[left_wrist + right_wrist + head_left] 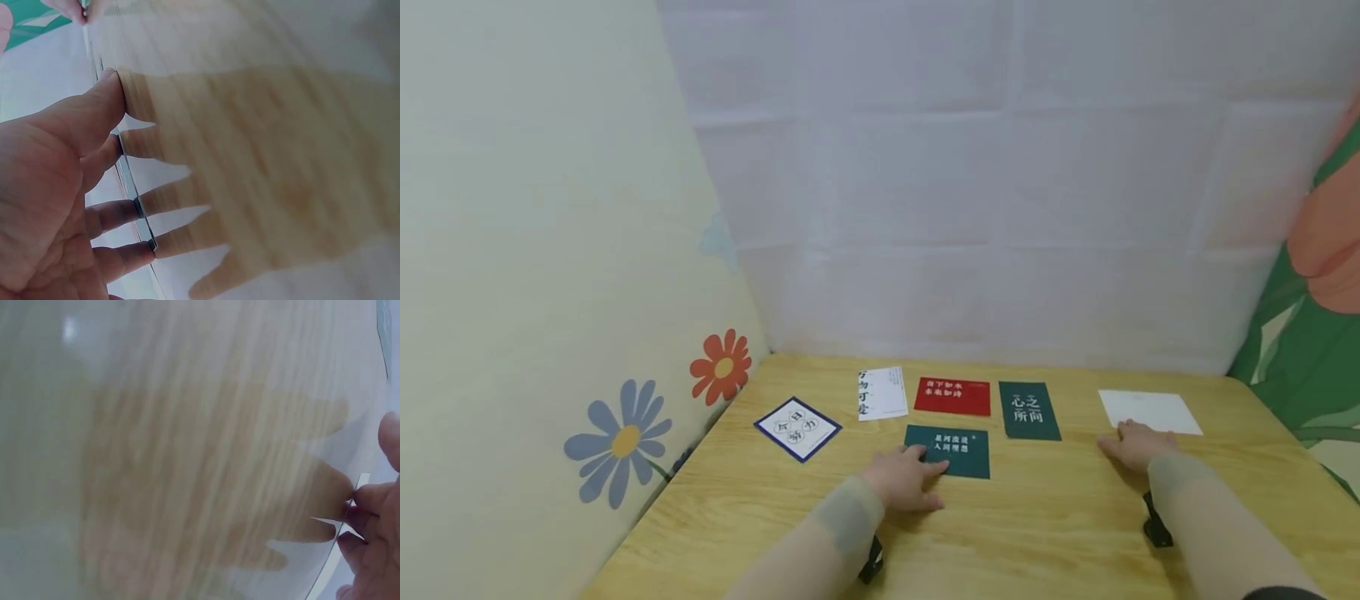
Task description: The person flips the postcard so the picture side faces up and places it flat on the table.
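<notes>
My left hand (904,480), its fingers spread, rests fingertips on the left side of a dark green card (957,465) with white lettering. In the left wrist view the fingertips (142,251) meet the card's edge, flat on the table. Over on the right, my right hand (1138,447) touches the near edge of a blank white card (1153,408). Seen from the right wrist, the fingertips (369,499) come down at that card's edge. Both cards lie flat.
Behind the left hand's card lie a white card with black lettering (886,394), a red card (953,397) and an upright green card (1030,412). A blue-bordered card (797,428) sits at the left. The glossy wooden table (1037,517) meets a white-draped wall (970,208).
</notes>
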Demonstrator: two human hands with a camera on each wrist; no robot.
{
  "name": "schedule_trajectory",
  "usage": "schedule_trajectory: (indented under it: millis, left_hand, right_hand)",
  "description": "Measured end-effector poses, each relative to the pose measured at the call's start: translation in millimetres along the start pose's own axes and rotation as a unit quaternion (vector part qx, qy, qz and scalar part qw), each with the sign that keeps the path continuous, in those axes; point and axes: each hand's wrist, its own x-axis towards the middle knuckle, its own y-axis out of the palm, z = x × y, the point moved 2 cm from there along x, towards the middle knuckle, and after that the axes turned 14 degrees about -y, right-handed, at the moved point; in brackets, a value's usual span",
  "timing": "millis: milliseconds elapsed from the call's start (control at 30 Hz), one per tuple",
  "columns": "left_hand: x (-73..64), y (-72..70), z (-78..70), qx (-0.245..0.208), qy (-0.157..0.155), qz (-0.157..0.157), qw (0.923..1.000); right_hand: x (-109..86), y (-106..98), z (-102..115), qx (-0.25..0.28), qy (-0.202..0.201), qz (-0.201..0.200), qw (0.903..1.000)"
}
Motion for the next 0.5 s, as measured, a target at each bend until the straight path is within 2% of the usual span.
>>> schedule_trajectory:
  millis: [233,500]
  left_hand:
    - [-1.5,-2.7,-3.4,0.011,0.001,-0.007,0.9999]
    - [-0.3,-2.9,-4.0,0.008,0.0,0.001,1.0]
  right_hand:
    - [-9.5,-3,3,-0.012,-0.005,-0.01,0.9999]
    - [-18.3,2,11,-0.023,-0.011,-0.017,0.9995]
